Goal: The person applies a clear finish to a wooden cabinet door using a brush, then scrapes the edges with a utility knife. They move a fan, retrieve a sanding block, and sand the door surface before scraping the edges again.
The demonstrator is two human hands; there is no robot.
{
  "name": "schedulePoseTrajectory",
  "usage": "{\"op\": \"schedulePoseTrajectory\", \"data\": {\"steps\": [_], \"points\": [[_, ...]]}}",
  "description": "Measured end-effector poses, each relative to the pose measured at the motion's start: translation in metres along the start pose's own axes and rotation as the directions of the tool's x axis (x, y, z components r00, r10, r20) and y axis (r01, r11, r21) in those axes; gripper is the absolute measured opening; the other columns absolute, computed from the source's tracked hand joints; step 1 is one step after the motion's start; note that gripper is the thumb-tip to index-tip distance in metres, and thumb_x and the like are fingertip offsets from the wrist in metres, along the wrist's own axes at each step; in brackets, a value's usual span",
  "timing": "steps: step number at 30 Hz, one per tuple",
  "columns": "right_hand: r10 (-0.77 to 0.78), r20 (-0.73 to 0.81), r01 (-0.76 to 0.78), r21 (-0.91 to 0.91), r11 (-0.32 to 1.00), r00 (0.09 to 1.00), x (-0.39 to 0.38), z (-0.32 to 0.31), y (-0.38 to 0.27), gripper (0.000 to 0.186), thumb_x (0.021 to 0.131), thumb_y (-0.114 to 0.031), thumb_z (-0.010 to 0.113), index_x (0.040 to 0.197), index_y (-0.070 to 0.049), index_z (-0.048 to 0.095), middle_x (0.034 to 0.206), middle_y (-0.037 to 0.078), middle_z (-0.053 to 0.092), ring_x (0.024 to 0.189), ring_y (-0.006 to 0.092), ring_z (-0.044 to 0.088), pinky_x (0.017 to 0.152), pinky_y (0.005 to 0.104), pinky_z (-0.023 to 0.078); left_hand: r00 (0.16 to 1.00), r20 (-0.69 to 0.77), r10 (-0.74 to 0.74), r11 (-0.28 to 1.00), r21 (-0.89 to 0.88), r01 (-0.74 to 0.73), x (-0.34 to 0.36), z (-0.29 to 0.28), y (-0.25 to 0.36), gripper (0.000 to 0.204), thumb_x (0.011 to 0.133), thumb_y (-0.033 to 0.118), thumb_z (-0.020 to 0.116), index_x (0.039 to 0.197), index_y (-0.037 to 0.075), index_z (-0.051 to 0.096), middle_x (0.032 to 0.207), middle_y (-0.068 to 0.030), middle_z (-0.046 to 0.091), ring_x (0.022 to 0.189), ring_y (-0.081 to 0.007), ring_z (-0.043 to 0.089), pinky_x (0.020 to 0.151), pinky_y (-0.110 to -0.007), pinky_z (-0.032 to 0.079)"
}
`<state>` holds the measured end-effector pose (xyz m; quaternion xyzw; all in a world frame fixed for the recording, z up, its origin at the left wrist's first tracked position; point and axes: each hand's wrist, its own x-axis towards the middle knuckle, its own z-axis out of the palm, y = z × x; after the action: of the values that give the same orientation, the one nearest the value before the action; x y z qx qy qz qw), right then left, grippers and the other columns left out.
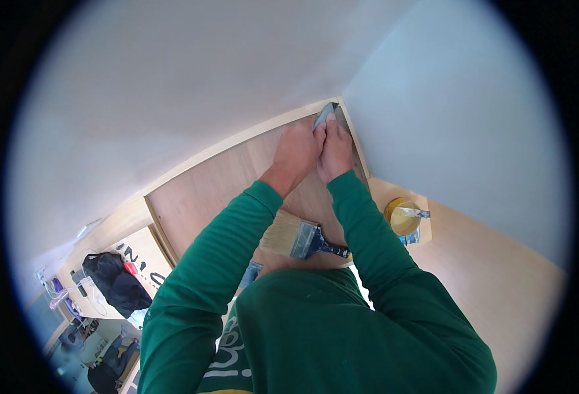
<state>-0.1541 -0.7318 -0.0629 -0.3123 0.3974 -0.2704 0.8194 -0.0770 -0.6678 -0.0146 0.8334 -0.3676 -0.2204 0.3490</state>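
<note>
My left hand (296,152) and my right hand (337,150) are close together in the far corner of a wooden panel (230,174), where two pale walls meet. Both are closed around a grey, curved, thin piece (325,115), whose kind I cannot make out. It lies against the light wooden edging at the corner. Between my forearms and my body, a wide paintbrush (283,235) with pale bristles and a dark blue handle lies flat on the panel. Beside my knee, part of a blue-grey tool (251,273) shows; the rest is hidden.
Right of my right forearm, a yellow tub (404,218) with a scraper (416,213) across it stands on a wooden surface. At lower left are a black bag or garment (117,282), cables and cluttered items. Walls (460,125) rise ahead and to the right.
</note>
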Motion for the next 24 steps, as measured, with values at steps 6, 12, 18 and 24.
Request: {"op": "schedulePoseTrajectory", "data": {"steps": [6,12,18,24], "points": [[0.026,-0.034,-0.028,-0.048,0.998,0.999,-0.001,0.001,-0.006,0.034,0.113,-0.031,0.048,0.106,-0.002,0.064,0.092,0.001,0.061,0.083,0.0102,0.058,0.074,0.0269,0.05,1.0,-0.024,-0.008,1.0,-0.005,0.008,-0.001,0.001,0.005,0.03,0.101,0.024,0.059,0.107,-0.004,0.068,0.095,-0.0321,0.069,0.091,-0.0523,0.065,0.082,-0.056,0.052],[0.044,-0.014,-0.044,0.015,0.999,0.999,0.006,0.005,-0.005,0.04,0.112,-0.032,0.047,0.108,0.004,0.065,0.097,0.005,0.063,0.088,0.0126,0.059,0.079,0.0297,0.05,0.999,0.031,-0.026,1.0,0.01,0.026,0.004,-0.005,0.004,0.03,0.101,0.024,0.059,0.107,-0.003,0.069,0.094,-0.0313,0.069,0.091,-0.0524,0.065,0.082,-0.055,0.053],[-0.008,-0.03,0.006,-0.055,0.998,1.0,0.002,0.002,0.0,0.039,0.112,-0.032,0.047,0.107,0.002,0.065,0.097,0.005,0.063,0.089,0.0132,0.059,0.08,0.0302,0.05,0.993,-0.071,0.099,0.995,-0.017,-0.101,0.001,0.0,-0.008,0.03,0.101,0.025,0.059,0.106,-0.003,0.069,0.091,-0.0305,0.069,0.091,-0.052,0.065,0.08,-0.055,0.053],[0.053,-0.048,-0.051,0.034,0.998,0.997,-0.014,-0.006,0.0,0.032,0.112,-0.032,0.049,0.105,-0.005,0.065,0.089,-0.002,0.06,0.078,0.008,0.057,0.068,0.0254,0.048,0.987,0.159,-0.021,0.997,0.078,0.008,-0.003,-0.007,0.002,0.029,0.1,0.024,0.059,0.104,-0.003,0.069,0.088,-0.0294,0.069,0.086,-0.0494,0.067,0.079,-0.055,0.054]]}}
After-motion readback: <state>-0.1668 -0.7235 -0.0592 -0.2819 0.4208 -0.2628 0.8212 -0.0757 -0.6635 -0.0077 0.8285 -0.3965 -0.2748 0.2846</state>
